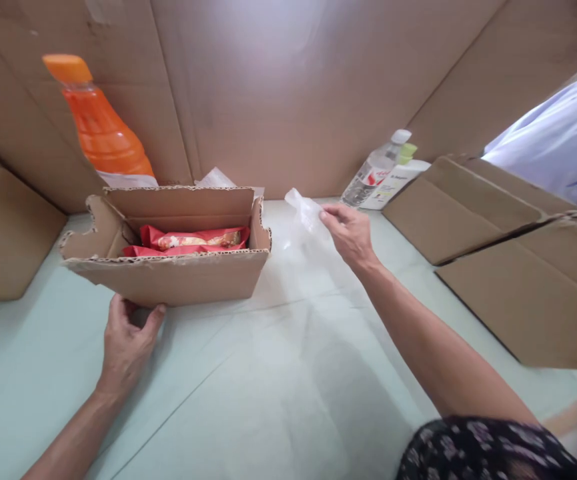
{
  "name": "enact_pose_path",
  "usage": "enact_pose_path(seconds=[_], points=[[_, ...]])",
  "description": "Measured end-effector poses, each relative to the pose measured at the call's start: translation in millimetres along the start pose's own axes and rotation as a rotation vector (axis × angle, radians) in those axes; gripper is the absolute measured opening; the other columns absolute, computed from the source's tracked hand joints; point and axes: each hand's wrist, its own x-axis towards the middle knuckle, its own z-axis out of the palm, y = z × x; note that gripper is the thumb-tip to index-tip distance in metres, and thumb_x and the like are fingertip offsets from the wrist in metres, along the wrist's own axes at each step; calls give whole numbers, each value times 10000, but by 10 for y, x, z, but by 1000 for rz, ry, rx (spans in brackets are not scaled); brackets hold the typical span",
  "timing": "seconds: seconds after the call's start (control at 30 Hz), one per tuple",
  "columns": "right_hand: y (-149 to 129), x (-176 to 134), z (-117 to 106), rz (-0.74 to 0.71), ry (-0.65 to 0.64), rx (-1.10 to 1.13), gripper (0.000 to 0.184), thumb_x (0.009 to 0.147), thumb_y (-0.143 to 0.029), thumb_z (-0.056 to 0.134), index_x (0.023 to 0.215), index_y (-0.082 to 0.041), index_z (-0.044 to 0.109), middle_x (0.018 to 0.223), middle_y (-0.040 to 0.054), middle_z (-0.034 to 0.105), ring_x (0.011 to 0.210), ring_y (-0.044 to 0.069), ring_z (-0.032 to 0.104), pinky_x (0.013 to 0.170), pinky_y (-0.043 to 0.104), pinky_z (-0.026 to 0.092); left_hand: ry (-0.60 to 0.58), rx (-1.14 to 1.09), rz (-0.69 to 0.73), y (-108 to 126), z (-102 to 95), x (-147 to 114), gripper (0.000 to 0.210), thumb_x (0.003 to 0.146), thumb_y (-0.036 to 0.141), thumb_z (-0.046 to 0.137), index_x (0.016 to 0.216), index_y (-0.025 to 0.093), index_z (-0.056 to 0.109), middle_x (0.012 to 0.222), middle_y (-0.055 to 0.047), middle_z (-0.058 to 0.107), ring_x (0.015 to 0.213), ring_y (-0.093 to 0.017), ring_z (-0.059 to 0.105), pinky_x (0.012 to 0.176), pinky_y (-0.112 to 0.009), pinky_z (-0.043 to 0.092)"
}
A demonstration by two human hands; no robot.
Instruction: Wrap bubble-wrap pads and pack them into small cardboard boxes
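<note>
A small open cardboard box (183, 283) with rough-cut edges stands left of centre, holding red packets (195, 240) with a food picture on one. My left hand (131, 337) is at the box's lower front edge, thumb spread from the fingers; some fingertips are hidden by the box. To the right of the box, my right hand (349, 233) pinches a piece of crumpled, see-through plastic (305, 212) between thumb and fingers, above the pale tabletop (248, 393).
Behind the box rises an orange drink bottle (105, 130). A clear bottle (375, 170) and a white bottle (395, 183) lean at the back right. Cardboard flaps (533, 300) lie at right, another cardboard piece (8, 233) at left. A cardboard wall (288, 100) closes the back.
</note>
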Motion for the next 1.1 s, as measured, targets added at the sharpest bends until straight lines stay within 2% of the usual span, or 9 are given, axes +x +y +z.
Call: enact_pose_path(seconds=[0.13,0.2,0.37,0.47,0.57,0.67,0.83,1.0,1.1], points=[[-505,-778,-495,-32,-9,56,171,898,-367,654,954,-254,770,1003,30,795,939,233,741,889,398,582,246,42,349,180,-171,-266,773,775,420,723,1451,144,473,1462,-192,497,1391,-368,468,1167,-550,385],[-711,-1158,-549,-82,-67,76,124,922,-326,648,949,-279,760,1017,26,796,969,238,748,904,412,583,128,-46,336,348,-266,-581,737,799,381,732,1465,203,472,1466,-159,516,1416,-345,461,1204,-535,353],[-1099,-1828,-181,-282,-253,132,139,943,-245,614,931,-278,748,1006,41,803,947,247,758,857,445,553,-603,-581,-324,827,-161,-1325,968,756,511,775,1541,207,296,1418,-207,572,1249,-346,625,1026,-505,525],[-1272,-1986,-4,-271,-384,230,139,939,-261,613,916,-269,750,1019,41,803,954,242,753,882,441,539,-666,-743,-532,919,-24,-1440,1019,713,462,781,1543,155,278,1302,-195,648,1142,-316,670,961,-444,543],[-1314,-1907,-34,-70,-400,361,145,944,-325,613,919,-254,737,996,39,795,949,234,741,893,413,550,-563,-676,-574,856,-120,-1456,931,717,368,732,1534,159,336,1160,-128,709,1009,-248,691,906,-377,541],[-1224,-1706,-87,97,-276,368,209,936,-409,618,908,-226,714,910,35,766,861,218,712,822,366,560,-605,-544,-544,789,-377,-1535,878,773,354,684,1565,199,339,1082,-93,734,913,-220,700,865,-364,553],[-933,-1437,174,-5,-452,101,251,949,-368,542,933,-208,734,887,24,767,814,185,705,742,299,558,-582,-423,-438,606,-659,-1677,781,820,458,681,1522,208,447,1306,-123,686,1203,-273,664,1061,-391,514],[-521,-963,488,-8,-374,-155,317,912,-291,573,1184,-193,704,1222,111,739,1113,276,664,979,438,507,-583,-398,-584,255,-789,-1638,971,862,588,649,1645,293,156,1214,-117,742,1070,-294,732,993,-466,565],[-326,-606,615,-25,-373,-295,407,838,-248,664,1229,-136,686,1371,200,652,1245,366,580,1065,534,408,-626,-463,-640,203,-843,-1618,1053,826,618,700,1649,318,116,1236,-132,738,1086,-311,729,1008,-485,559]])
